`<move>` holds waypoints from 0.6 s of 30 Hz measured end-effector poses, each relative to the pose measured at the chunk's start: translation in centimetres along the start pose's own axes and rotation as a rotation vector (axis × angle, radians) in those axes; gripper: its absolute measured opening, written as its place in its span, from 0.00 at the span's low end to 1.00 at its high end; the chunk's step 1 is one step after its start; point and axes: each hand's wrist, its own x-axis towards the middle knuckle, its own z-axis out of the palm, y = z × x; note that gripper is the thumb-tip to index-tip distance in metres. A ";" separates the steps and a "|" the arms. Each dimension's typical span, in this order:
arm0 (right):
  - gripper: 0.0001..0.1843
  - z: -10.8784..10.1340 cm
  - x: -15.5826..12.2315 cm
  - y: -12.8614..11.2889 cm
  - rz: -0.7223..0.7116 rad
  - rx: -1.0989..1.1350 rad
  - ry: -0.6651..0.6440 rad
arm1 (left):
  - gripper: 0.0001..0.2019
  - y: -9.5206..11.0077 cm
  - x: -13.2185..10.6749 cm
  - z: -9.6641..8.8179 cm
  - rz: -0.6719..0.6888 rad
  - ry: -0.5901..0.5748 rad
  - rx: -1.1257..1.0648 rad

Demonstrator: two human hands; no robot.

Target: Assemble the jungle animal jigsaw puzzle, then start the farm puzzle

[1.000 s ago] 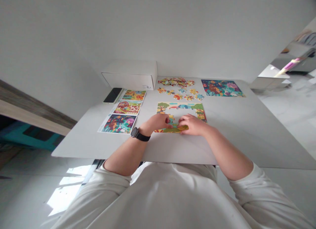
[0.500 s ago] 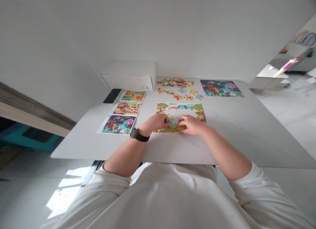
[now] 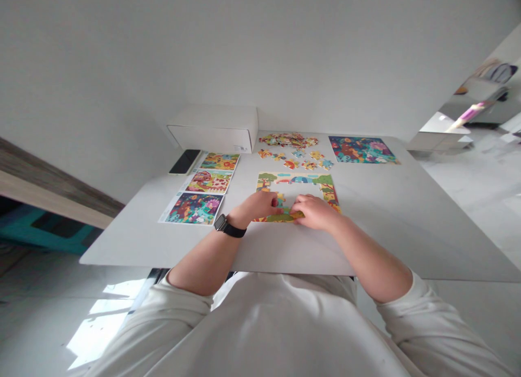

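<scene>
Jigsaw puzzle (image 3: 297,179) lies on a white table (image 3: 285,252), right in front of the person, and it is only part done. Bright pieces make a frame, with a pale gap (image 3: 291,190) in the middle. (The top edge shows green trees.)

Both hands are on the bottom part of the puzzle and almost touch. The left hand (image 3: 260,204), with a black watch (image 3: 230,228) on its wrist, has its fingers bent down beside a small piece (image 3: 280,199) at the gap. The right hand (image 3: 315,212) has its fingers curled over the green and yellow pieces (image 3: 280,217) at the bottom edge. Both hands are partly curled, but I cannot tell if either one is gripping a piece.

Past the puzzle, loose pieces (image 3: 295,160) lie in a messy row, with a heap of pieces (image 3: 288,140) behind them. To the right of those is a big picture card (image 3: 361,150). Three smaller picture cards (image 3: 209,181) sit in a line to the left of the puzzle. Near them are a black phone (image 3: 185,161) and a white box (image 3: 214,130), both at the far left part of the table.
</scene>
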 end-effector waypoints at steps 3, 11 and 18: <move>0.13 -0.1 0.0 -0.6 0.012 -0.056 0.005 | 0.16 0.2 -0.1 0.0 0.012 -0.006 0.019; 0.22 -1.1 -0.8 2.0 -0.056 0.114 0.074 | 0.12 1.5 -0.9 -0.3 0.412 0.151 -0.101; 0.20 -1.4 -1.5 4.1 0.002 0.112 0.012 | 0.14 2.2 -0.7 0.9 0.568 0.043 -0.107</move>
